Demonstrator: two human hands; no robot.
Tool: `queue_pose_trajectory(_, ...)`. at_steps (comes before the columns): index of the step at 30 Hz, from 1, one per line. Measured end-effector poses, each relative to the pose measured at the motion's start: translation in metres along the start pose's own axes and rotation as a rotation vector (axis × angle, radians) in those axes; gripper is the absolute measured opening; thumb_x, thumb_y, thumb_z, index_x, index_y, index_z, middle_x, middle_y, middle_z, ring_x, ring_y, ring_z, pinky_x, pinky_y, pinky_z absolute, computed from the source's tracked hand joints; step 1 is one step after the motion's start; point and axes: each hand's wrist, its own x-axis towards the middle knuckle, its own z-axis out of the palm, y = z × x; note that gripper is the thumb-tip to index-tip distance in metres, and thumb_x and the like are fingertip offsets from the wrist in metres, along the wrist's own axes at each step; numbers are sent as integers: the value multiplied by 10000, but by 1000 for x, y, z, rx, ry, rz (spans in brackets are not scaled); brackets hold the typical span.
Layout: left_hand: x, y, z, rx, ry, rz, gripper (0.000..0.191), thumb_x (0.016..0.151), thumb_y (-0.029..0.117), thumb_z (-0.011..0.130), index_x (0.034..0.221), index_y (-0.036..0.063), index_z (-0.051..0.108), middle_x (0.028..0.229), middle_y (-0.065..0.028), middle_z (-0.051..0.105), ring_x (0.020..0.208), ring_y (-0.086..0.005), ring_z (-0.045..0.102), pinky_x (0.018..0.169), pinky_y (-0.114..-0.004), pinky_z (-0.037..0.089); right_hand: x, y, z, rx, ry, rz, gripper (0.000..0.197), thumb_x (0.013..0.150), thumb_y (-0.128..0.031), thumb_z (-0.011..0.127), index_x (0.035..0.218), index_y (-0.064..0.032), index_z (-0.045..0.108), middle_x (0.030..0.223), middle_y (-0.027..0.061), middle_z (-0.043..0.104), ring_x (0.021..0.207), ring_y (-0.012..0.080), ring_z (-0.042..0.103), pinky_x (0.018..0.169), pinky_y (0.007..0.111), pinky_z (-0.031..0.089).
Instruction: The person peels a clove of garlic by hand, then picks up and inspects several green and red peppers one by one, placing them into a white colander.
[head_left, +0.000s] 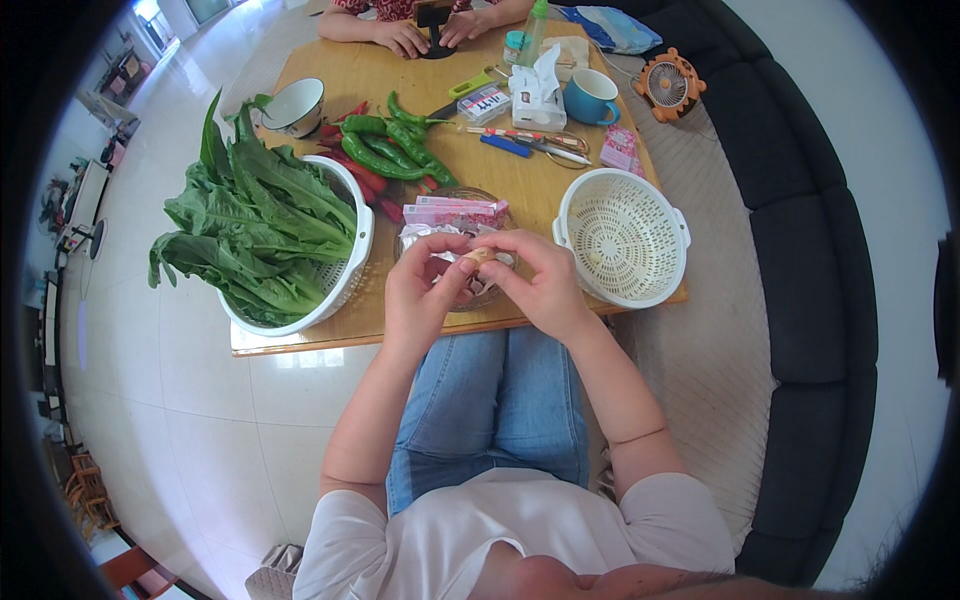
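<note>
My left hand (421, 281) and my right hand (546, 283) meet at the table's near edge. Between their fingertips is a small tan piece, apparently a garlic clove (481, 256). Both thumbs press against it, and the fingers partly cover it. Below is a round brown tray or basket (480, 301) with white papery scraps (429, 234) and long pink packets (454, 211); my hands hide much of it. To the right, a white plastic colander (654, 289) has a small pale piece (595, 257) in its bottom.
Leafy greens (259, 214) overflow another white colander (362, 241) at left. Green peppers (382, 154) lie over red peppers (367, 178). Behind are a bowl (295, 106), pens (505, 145), tissues (537, 101) and a blue mug (589, 97). Opposite, a person's hands (401, 37) touch a stand (436, 51).
</note>
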Motion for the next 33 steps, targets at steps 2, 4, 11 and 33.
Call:
queue_pose_trajectory(2, 0, -2, -2, 36, 53, 50, 163, 851, 85, 600, 995, 11, 576, 824, -16, 587, 659, -45, 528, 545, -178, 450, 0, -2, 1, -18, 14, -17, 211, 758, -54, 666, 959, -12, 618, 932, 92, 645, 866, 191, 619, 775, 286, 478)
queue_pose_trajectory(4, 1, -6, -5, 18, 71, 118, 128, 811, 49, 638, 916, 14, 574, 777, 3, 584, 605, -20, 486, 485, -160, 377, 0, -3, 2, -35, 27, -35, 209, 756, -54, 670, 954, -9, 616, 908, 92, 647, 847, 192, 625, 769, 286, 481)
queue_pose_trajectory(11, -6, 2, -3, 59, 86, 20, 90, 811, 22, 639, 884, -24, 619, 745, -15, 617, 610, -27, 519, 500, -153, 391, -8, 7, 7, -351, 137, -291, 279, 676, -38, 728, 924, -32, 601, 934, 98, 634, 785, 232, 637, 657, 300, 521)
queue_pose_trajectory(33, -7, -13, 4, 374, 117, 208, 32, 794, -2, 599, 778, -13, 574, 671, -10, 582, 533, -50, 522, 470, -182, 417, -16, 21, 19, -781, 245, -656, 189, 753, -54, 614, 916, 38, 590, 990, 130, 607, 821, 232, 636, 644, 305, 529)
